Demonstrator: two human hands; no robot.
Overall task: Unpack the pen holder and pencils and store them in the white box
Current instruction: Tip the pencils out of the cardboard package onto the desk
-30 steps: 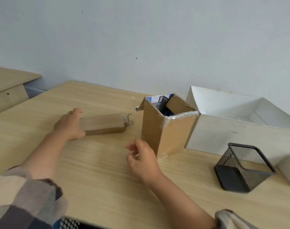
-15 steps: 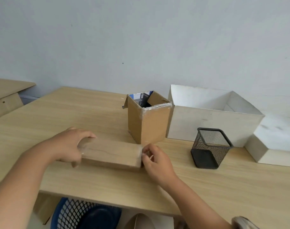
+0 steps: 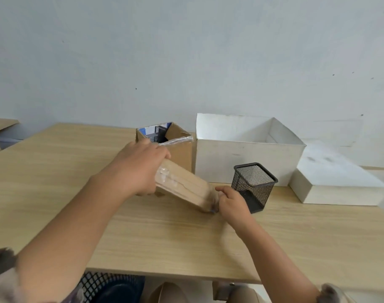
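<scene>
The tabletop (image 3: pixel 164 237) fills the bottom. The white box (image 3: pixel 243 162) waits open, right of middle, with the pen holder (image 3: pixel 253 185) below it. Both hands' fingers (image 3: pixel 222 190) hold the long brown box (image 3: pixel 186 189) in the middle, probably to open it for pencils.

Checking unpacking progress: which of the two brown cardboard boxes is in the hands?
The long flat box, tilted, gripped at both ends by left hand and right hand; the upright open box stands untouched.

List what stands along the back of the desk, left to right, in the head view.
Open cardboard box → white box → black mesh pen holder, slightly nearer → white lid.
</scene>
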